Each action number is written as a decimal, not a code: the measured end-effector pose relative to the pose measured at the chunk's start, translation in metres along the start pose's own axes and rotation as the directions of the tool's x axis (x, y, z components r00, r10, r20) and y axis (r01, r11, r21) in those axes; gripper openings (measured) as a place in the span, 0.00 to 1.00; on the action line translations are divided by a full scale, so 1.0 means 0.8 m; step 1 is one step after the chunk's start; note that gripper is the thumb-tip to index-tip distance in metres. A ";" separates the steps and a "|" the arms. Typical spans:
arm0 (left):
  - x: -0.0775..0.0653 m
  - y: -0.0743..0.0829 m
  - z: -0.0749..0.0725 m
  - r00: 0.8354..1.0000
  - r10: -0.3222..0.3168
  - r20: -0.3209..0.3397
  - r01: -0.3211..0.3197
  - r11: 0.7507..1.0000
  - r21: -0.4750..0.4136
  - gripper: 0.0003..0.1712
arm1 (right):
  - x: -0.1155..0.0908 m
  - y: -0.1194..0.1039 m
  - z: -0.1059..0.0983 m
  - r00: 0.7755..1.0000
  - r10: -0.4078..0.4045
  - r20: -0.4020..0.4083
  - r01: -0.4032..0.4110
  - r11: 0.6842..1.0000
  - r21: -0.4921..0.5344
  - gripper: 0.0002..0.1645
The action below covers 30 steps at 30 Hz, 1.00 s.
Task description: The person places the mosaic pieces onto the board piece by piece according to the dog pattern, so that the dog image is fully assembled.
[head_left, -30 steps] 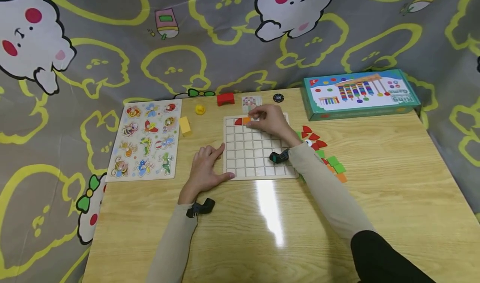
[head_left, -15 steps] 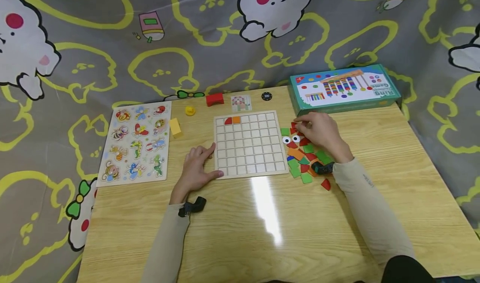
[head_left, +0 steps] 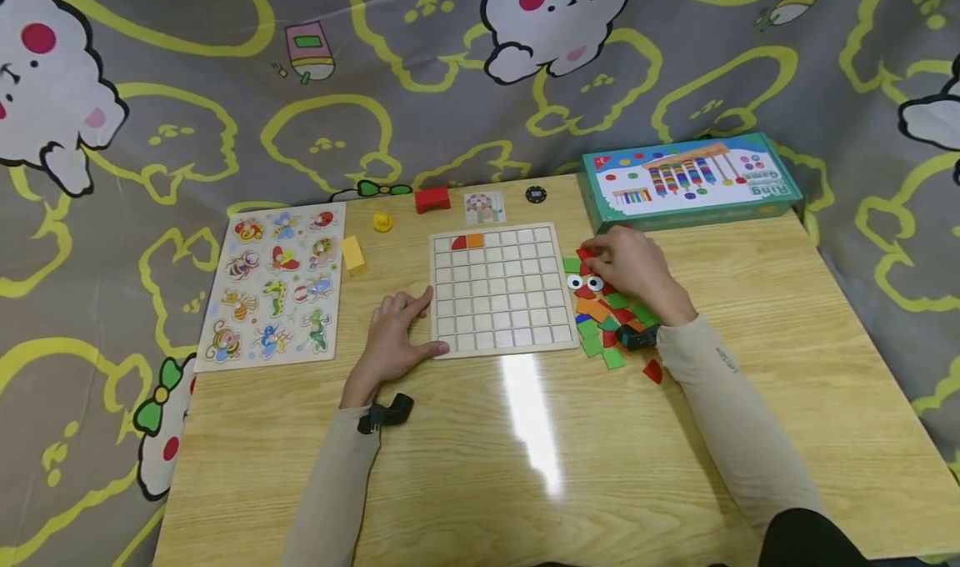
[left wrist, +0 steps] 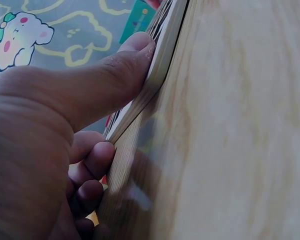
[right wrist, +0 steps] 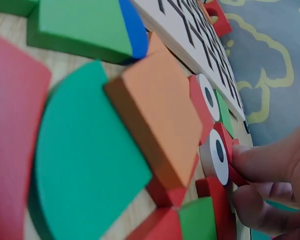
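Note:
A white gridded board (head_left: 495, 292) lies mid-table. In its top row sit a red quarter-round piece (head_left: 459, 243) and an orange square (head_left: 476, 240). My left hand (head_left: 392, 342) rests at the board's lower left, thumb on the corner rim and index fingertip at the left edge. Beside the board's right side, my right hand (head_left: 637, 265) pinches a red wooden piece (head_left: 585, 254) at the top of a loose pile. The right wrist view shows thumb and fingertips close against red pieces; the pinched one's shape is partly hidden. Two white eye discs (head_left: 595, 283) lie just below those fingertips.
Green squares (head_left: 614, 358), orange and red pieces spread along the board's right side. Behind the board are a patterned card (head_left: 484, 208), a black chip (head_left: 536, 194) and a red block (head_left: 432, 200). An insect puzzle (head_left: 273, 288) lies left; a game box (head_left: 690, 182) sits back right.
My right hand has left the board's top row, uncovering the orange square, and moved right to the loose pieces, where it now pinches a red one. My left hand stays at the board's corner.

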<state>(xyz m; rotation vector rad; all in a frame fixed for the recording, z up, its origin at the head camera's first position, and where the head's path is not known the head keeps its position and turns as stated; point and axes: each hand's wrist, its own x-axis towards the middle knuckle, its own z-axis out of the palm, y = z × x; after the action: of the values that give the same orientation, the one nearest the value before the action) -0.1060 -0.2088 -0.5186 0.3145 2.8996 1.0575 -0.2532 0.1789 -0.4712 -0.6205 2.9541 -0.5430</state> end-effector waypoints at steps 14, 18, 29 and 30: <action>0.002 -0.001 0.003 1.000 -0.009 0.004 0.009 1.000 -0.002 0.56 | 0.000 -0.011 -0.001 0.999 0.046 0.002 -0.045 0.986 0.159 0.11; 0.001 -0.001 0.002 1.000 -0.012 0.005 0.012 1.000 0.005 0.56 | 0.007 -0.025 -0.007 0.997 -0.008 -0.078 0.033 0.947 0.321 0.13; 0.001 -0.006 0.002 1.000 0.021 -0.004 -0.021 1.000 0.009 0.55 | 0.084 -0.093 0.040 0.997 -0.023 -0.073 0.062 0.801 0.595 0.17; 0.001 -0.006 0.002 1.000 0.023 -0.003 -0.023 1.000 0.013 0.55 | 0.089 -0.096 0.047 0.997 -0.039 -0.073 0.073 0.818 0.570 0.16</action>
<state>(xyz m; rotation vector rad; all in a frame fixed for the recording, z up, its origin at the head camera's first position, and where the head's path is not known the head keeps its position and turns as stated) -0.1077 -0.2113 -0.5228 0.3474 2.9133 1.0432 -0.2839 0.0722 -0.4794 -0.6186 2.5960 -1.4031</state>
